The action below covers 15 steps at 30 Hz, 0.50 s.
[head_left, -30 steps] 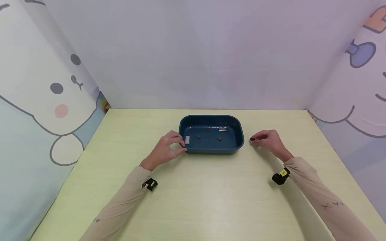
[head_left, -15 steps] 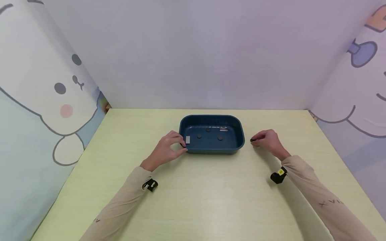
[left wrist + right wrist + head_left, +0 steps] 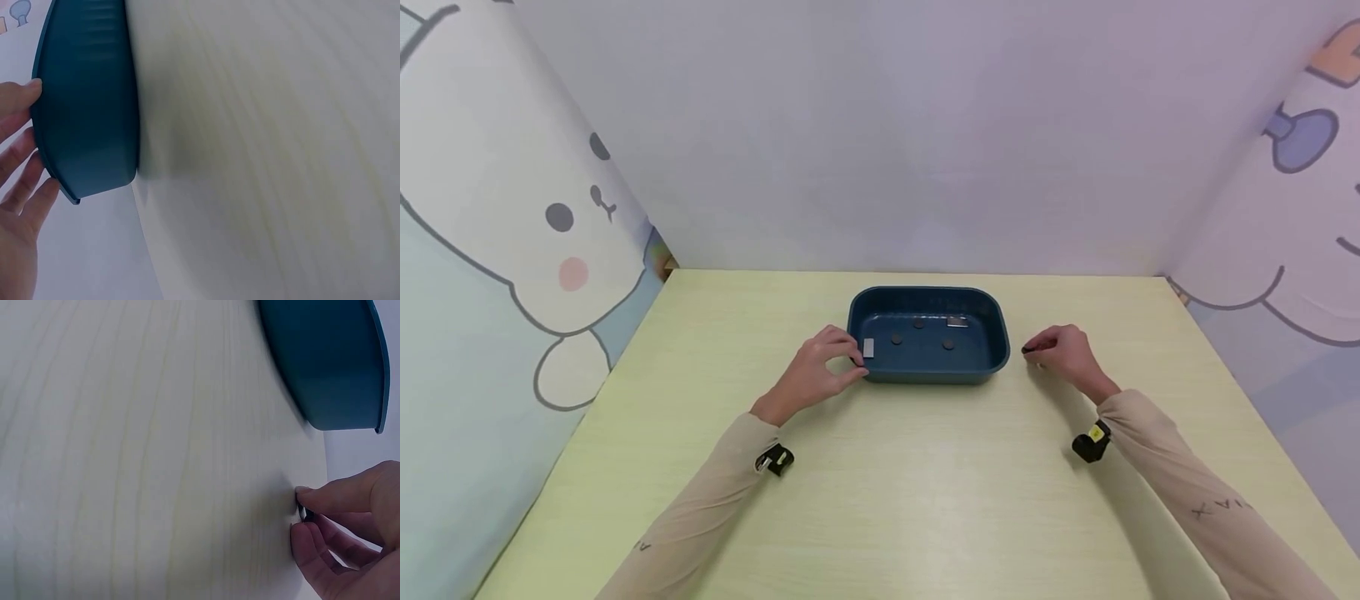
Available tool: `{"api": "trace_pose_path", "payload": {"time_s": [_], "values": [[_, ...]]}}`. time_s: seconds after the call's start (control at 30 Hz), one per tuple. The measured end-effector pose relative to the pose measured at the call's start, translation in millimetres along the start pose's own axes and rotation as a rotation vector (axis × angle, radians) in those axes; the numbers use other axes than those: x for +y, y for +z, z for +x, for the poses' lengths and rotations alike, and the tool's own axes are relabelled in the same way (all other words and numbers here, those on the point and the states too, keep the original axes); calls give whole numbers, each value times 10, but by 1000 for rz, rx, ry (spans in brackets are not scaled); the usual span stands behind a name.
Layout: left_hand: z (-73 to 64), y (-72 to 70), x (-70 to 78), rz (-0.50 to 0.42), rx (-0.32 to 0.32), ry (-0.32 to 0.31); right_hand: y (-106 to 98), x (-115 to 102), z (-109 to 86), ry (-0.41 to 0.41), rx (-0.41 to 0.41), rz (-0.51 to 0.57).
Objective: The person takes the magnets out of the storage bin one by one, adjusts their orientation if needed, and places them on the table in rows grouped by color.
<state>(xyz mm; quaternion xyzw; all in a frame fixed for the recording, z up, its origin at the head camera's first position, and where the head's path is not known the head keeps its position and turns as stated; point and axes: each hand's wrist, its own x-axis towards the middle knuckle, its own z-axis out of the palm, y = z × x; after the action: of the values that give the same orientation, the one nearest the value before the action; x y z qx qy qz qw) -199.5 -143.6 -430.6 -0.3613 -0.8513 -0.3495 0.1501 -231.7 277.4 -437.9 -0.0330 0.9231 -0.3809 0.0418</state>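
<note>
A dark blue plastic tray [image 3: 936, 377] stands on the table. My left hand [image 3: 816, 367] holds its near left corner by the rim, with thumb and fingers at the edge of the tray wall [image 3: 87, 106] in the left wrist view. To the right of the tray, my right hand [image 3: 1066, 357] pinches a small dark piece [image 3: 304, 511] between thumb and fingertips, low over the tabletop. What kind of piece it is cannot be made out. Inside the tray lie several small round dark discs [image 3: 948, 344], a pale rectangular piece [image 3: 868, 348] and a shiny rectangular piece [image 3: 957, 322].
The pale wooden table [image 3: 925, 483] spreads in front of the tray and to both sides. A white cloth wall [image 3: 910, 150] rises behind the table's far edge, with cartoon-printed panels at left and right. Each wrist carries a small black camera [image 3: 1092, 443].
My right hand has shifted very slightly, its forearm drawn a little to the left, still pinching the dark piece. The left hand stays at the tray's corner.
</note>
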Motion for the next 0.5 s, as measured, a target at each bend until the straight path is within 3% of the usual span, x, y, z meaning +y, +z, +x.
{"api": "trace_pose_path", "payload": {"time_s": [0.5], "values": [[-1, 9, 21, -2, 9, -3, 20, 29, -15, -15, 17, -55]]}}
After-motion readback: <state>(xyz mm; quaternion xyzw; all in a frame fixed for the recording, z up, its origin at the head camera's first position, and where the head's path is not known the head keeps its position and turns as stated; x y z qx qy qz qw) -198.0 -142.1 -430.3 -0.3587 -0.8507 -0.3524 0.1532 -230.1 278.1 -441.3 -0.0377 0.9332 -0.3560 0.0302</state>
